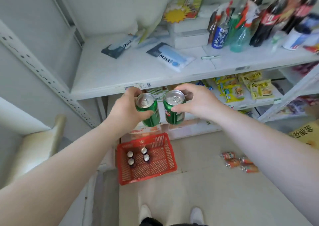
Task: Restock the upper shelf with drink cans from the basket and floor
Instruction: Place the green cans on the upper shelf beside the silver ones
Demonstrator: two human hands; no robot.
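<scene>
Below shelf, hands grip green cans.

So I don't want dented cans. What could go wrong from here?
Each hand, left and right, holds a green can just below the shelf edge; either could knock it going up. The mask packs crowd the landing spot. Orange cans on the floor could trip a step.
</scene>
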